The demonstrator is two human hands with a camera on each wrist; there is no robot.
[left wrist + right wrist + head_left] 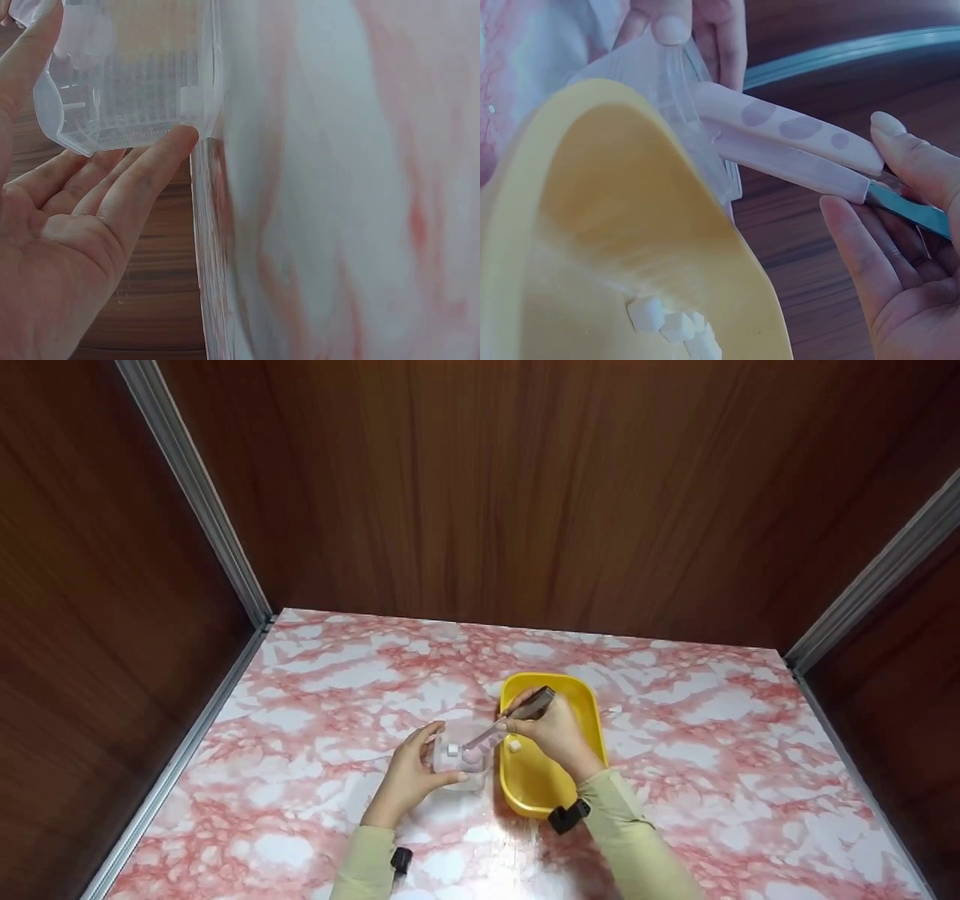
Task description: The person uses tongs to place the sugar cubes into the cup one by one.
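Observation:
My left hand (409, 771) grips a small clear plastic box (127, 112) between thumb and fingers, just left of a yellow basin (529, 791). Inside the box shows a white cube (453, 750). Pinched in my right hand (559, 735) are tongs (795, 161) with pale pink, spotted arms and metal at the held end. The tongs slant down leftward, their tips in the box; the box wall blurs what lies between the tips. Several white cubes (646, 313) lie in the basin, partly hidden by the right hand in the head view.
The table (315, 682) has a red and white marbled top. Dark wood-grain panels (480, 495) with metal corner strips (202, 502) enclose it at the back and sides. Black devices (570, 815) sit on both wrists.

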